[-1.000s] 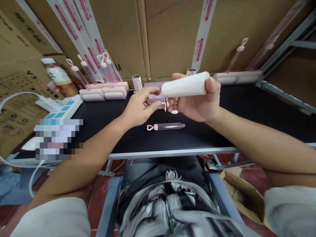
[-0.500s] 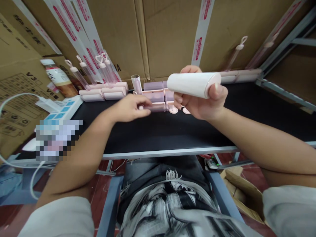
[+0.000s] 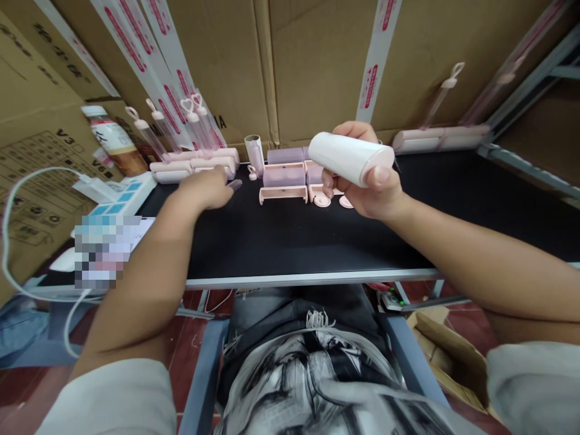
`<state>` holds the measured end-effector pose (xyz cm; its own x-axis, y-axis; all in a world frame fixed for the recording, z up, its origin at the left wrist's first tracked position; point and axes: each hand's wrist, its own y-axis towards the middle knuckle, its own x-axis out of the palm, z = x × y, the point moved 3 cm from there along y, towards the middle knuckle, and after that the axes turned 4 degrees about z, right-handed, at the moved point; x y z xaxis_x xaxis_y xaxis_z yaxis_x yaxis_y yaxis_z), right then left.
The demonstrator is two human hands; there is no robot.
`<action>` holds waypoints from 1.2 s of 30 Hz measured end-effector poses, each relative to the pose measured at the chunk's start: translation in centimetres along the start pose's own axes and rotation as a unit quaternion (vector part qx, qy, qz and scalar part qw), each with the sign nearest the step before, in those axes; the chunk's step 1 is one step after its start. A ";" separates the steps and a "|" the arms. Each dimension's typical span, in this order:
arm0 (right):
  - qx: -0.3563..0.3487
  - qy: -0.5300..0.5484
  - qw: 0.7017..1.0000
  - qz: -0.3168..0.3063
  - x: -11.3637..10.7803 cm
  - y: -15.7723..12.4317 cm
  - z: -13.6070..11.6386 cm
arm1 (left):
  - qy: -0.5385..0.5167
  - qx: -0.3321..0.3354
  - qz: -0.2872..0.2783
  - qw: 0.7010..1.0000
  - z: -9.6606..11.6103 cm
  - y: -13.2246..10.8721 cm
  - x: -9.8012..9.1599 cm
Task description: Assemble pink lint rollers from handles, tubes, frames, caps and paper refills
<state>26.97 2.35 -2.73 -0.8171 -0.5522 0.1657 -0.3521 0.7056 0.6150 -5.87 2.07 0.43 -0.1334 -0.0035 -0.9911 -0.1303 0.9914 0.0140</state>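
My right hand is closed round a white cylinder with a pale pink end, holding it tilted above the table. Over at the left, my left hand is closed on a clear tube; only the tube's end sticks out past the fingers, which are mostly hidden behind the back of the hand. That hand is just in front of the pink and white cylinders. Between the hands lie a pink open holder, lilac translucent pieces and pink round discs.
Clear tubes with pink looped caps stand against the cardboard behind the black tabletop. A drink bottle and a power strip with a white cable are at the left. More pink cylinders lie at the far right.
My left hand has moved left with the clear tube, away from the pink holder, which now shows bare. My right hand has turned the white cylinder slightly, its pink end dipping lower.
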 end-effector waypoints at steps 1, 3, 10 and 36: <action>-0.001 0.004 1.000 -0.004 -0.1 0.0 0.0 | 0.011 -0.008 -0.016 1.000 1.0 -0.4 0.0; 0.000 0.008 1.000 -0.006 0.1 0.0 0.0 | 0.016 -0.010 -0.033 0.999 2.3 -0.7 0.1; 0.006 -0.002 1.000 0.002 1.2 -0.1 -0.5 | -0.009 0.022 0.034 0.999 2.6 -0.4 0.2; 0.118 0.148 0.974 -0.125 0.2 -0.1 1.7 | -0.136 0.212 0.024 0.967 7.2 -2.2 1.4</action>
<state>26.09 2.97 -4.08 -0.5369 -0.7993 0.2700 -0.6469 0.5954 0.4764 1.34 0.85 -1.98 0.1420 0.0208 -0.9897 0.2926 0.9542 0.0620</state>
